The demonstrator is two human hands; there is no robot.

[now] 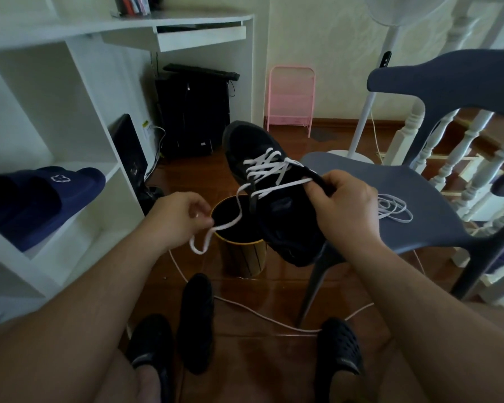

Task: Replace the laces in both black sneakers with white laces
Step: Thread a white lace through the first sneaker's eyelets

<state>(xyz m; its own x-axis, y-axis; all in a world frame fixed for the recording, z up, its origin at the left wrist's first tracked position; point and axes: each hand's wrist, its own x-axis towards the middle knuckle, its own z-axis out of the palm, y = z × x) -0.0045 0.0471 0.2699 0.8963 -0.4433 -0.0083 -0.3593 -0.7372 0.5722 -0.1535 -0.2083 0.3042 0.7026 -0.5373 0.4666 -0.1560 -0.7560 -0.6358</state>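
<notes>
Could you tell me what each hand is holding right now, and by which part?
The right hand grips the black sneaker at its collar; the left hand pinches the white lace near its free end.

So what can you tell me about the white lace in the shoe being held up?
The white lace is flat and looks like woven fabric. It criss-crosses the front of the black sneaker, which the right hand holds up by its collar. One loose end curls down to the left hand, which pinches it above the yellow bin.
</notes>
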